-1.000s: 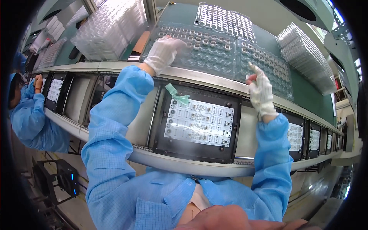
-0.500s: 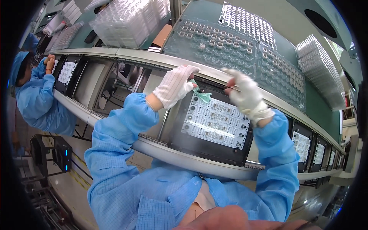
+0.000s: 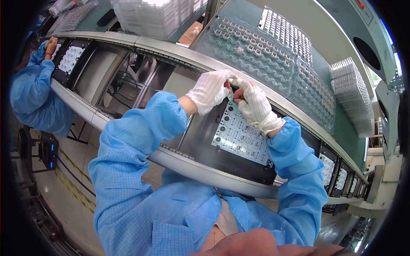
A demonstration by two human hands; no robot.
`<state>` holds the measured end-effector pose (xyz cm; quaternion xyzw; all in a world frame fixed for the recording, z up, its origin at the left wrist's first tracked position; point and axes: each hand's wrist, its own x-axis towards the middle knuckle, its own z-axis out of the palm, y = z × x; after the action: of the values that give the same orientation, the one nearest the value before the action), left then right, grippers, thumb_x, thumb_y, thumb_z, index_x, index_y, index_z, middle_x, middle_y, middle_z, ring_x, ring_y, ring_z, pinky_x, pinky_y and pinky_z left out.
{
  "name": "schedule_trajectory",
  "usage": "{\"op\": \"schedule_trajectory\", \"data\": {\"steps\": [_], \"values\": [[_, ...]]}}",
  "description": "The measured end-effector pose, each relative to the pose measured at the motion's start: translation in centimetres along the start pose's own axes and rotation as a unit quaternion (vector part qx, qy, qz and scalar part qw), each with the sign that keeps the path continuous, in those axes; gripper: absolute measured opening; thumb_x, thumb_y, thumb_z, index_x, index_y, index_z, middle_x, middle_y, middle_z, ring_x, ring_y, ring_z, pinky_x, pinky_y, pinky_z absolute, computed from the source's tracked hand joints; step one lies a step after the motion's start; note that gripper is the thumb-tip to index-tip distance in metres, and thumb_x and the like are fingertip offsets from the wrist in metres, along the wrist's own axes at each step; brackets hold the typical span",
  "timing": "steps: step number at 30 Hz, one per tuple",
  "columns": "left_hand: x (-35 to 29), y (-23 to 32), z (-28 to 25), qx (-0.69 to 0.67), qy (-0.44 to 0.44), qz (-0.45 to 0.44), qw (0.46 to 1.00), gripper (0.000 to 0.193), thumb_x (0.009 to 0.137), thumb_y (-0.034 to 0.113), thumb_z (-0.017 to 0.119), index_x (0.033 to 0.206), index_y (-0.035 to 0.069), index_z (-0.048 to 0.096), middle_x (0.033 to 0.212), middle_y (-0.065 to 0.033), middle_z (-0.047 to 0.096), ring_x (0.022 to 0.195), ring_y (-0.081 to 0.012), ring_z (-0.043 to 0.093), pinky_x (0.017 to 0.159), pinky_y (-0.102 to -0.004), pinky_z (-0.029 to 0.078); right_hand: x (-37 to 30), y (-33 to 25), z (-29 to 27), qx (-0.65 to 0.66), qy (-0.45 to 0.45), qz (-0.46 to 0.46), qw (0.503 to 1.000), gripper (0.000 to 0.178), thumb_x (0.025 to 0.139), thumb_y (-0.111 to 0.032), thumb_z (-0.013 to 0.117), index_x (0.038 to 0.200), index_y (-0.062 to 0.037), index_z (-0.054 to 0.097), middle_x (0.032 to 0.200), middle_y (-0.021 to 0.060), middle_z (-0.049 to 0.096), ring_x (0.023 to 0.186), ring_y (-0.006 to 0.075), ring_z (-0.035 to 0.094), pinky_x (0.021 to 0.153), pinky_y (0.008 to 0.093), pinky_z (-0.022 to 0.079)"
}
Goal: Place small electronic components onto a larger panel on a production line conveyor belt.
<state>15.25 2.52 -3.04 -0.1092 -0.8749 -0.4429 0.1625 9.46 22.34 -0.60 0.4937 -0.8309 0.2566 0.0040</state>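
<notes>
We find the green strip (image 3: 231, 99) at the far-left corner of the white circuit-board panel (image 3: 243, 136), which lies in a black carrier (image 3: 256, 171) between two metal rails. The left hand (image 3: 210, 91) and the right hand (image 3: 255, 104), both gloved in white with some fingertips bare, meet over that corner, their fingers bent and drawn in close about the strip. They cover so much of it that we cannot tell whether either hand has it pinched. We judge the strip to be very light, thin and limp, likely to fold or cling to a fingertip rather than slide, so we would take it by an end, between bare tips, and keep the pull gentle. The panel looks flat and stiff, yet the small parts on its face seem easy to knock; we would touch only its rim and keep the gloves above it. For moving, the carrier's black left margin and near edge give us the most room, running down toward the near rail (image 3: 209, 171). On the far side the room is tighter: the far rail (image 3: 179, 54) passes close behind the fingers, and beyond it a clear tray (image 3: 260, 59) of small parts sits by the near edge of the green worktop (image 3: 352, 147).
</notes>
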Motion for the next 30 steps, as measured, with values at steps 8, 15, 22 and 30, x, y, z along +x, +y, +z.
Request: {"op": "schedule_trajectory", "data": {"steps": [8,15,22,30], "values": [[-0.3,0.1,0.5,0.038,0.041,0.037,0.998,0.021,0.084,0.006,0.061,0.104,0.006,0.058,0.087,-0.0154,0.064,0.084,-0.0369,0.064,0.075,-0.0455,0.051,-1.3,1.2,0.2,0.233,-0.004,0.119,0.965,0.046,0.086,0.011,0.057,0.128,-0.0033,0.048,0.094,0.0084,0.069,0.086,0.0155,0.066,0.081,0.0312,0.054],[-0.5,0.0,0.6,0.124,0.098,0.072,0.985,0.024,0.085,0.003,0.058,0.109,0.006,0.058,0.092,-0.0197,0.063,0.083,-0.0384,0.064,0.072,-0.0456,0.054,-0.6,0.6,-0.6,0.262,-0.021,0.205,0.943,0.038,0.088,0.008,0.064,0.121,-0.0016,0.048,0.093,0.0079,0.069,0.084,0.0122,0.065,0.079,0.0285,0.054],[0.8,-0.7,-1.9,0.206,0.171,0.043,0.962,0.037,0.081,-0.001,0.06,0.117,0.009,0.06,0.1,-0.0193,0.064,0.082,-0.0345,0.067,0.072,-0.0424,0.057,-0.5,0.4,-1.4,0.274,-0.02,0.209,0.939,0.031,0.087,0.006,0.068,0.114,-0.0007,0.053,0.087,0.0067,0.071,0.083,0.0102,0.065,0.078,0.0255,0.053],[1.0,-1.5,-4.0,0.179,0.23,0.076,0.954,0.032,0.086,-0.004,0.058,0.115,0.009,0.064,0.09,-0.0146,0.066,0.079,-0.031,0.066,0.071,-0.0386,0.053,-0.1,0.9,-3.3,0.173,-0.121,0.155,0.965,0.042,0.082,0.002,0.058,0.123,-0.0026,0.058,0.095,0.0083,0.071,0.089,0.0172,0.068,0.084,0.0302,0.054]]}}
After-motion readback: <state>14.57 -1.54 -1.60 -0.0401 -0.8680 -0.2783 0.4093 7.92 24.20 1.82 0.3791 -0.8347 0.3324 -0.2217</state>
